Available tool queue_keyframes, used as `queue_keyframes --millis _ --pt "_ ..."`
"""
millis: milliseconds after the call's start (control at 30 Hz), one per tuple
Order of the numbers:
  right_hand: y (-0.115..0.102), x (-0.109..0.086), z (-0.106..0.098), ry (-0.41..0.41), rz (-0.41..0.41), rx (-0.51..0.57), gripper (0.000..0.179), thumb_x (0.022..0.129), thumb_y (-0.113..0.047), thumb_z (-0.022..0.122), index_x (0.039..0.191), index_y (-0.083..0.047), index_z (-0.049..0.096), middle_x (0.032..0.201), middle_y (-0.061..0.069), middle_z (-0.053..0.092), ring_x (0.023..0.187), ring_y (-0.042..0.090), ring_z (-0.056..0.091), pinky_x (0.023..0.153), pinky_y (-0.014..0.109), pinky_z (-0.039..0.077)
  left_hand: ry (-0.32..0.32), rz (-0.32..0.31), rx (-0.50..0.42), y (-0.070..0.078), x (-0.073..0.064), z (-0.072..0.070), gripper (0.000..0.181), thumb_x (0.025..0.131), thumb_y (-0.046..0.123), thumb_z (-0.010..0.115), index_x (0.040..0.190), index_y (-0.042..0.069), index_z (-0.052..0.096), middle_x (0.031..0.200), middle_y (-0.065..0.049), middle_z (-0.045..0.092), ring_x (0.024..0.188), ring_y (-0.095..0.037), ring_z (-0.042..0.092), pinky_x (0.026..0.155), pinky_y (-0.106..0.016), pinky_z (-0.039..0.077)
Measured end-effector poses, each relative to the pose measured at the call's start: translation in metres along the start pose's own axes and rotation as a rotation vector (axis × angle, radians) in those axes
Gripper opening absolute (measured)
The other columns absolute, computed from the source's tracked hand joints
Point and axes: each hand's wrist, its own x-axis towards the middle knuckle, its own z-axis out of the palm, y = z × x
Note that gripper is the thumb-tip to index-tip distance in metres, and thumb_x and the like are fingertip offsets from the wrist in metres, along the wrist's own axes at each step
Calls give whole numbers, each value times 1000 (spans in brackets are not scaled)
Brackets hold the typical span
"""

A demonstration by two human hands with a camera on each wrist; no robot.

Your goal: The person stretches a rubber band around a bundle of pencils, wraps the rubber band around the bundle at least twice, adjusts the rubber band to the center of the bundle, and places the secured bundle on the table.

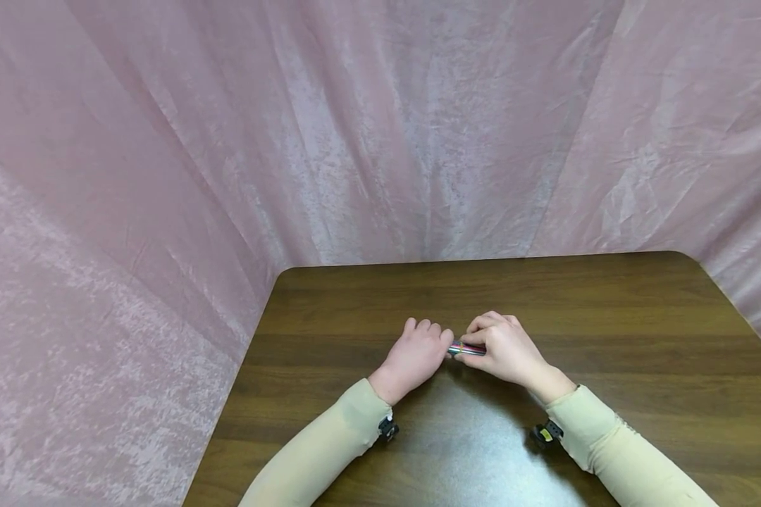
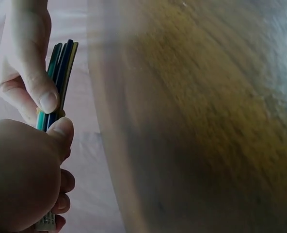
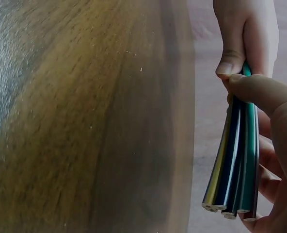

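Observation:
A bundle of colored pencils (image 1: 472, 349) in green, dark blue, yellow and dark red is held between both hands over the table. My left hand (image 1: 414, 355) grips one end with fingers curled round it; a pale printed piece (image 2: 45, 222) pokes out below that fist in the left wrist view. My right hand (image 1: 506, 350) pinches the bundle between thumb and fingers, its thumb close to the left thumb. A thin yellowish band (image 1: 461, 347) circles the pencils between the hands. Flat ends of the pencils (image 3: 221, 208) fan out slightly past the right thumb.
The brown wood-grain table (image 1: 355, 303) has rounded far corners. Pink velvety curtains (image 1: 418, 141) hang behind it and along the left side. Small dark devices (image 1: 388, 428) sit at both wrists over light sleeves (image 1: 330, 443).

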Motion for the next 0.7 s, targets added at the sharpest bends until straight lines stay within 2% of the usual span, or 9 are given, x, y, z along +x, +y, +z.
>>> queue_keyframes --millis 133,233,433,567,700 --pt "1 -1 2 -27 21 -1 27 81 -38 94 99 -21 86 98 -9 73 99 18 66 80 47 46 -46 -4 -80 -3 -3 1 34 100 54 66 105 20 65 92 4 67 82 -16 60 73 -34 40" --pt "2 -2 -2 -30 40 -16 27 80 -40 95 98 -23 85 98 -10 73 99 18 66 79 46 45 -83 -31 -172 -10 -7 0 36 101 54 65 108 19 65 95 4 68 84 -16 61 73 -33 39" --pt "5 -2 -14 -88 49 -100 25 82 -36 94 99 -21 84 97 -10 73 103 21 64 83 52 45 -129 -61 -324 -20 -11 0 39 99 51 70 117 17 66 102 4 71 90 -16 64 75 -34 42" --pt "9 -3 -14 -104 66 -151 24 81 -33 94 99 -21 83 97 -8 73 104 24 64 83 54 45 -160 -58 -357 -22 -10 4 35 103 44 70 124 17 67 107 3 72 94 -16 66 77 -34 44" --pt "14 -3 -6 -115 84 -162 25 83 -37 92 100 -21 83 98 -6 74 103 24 64 80 52 44 -198 -71 -339 -25 -9 13 28 108 40 64 126 18 68 109 3 72 96 -16 66 79 -36 45"
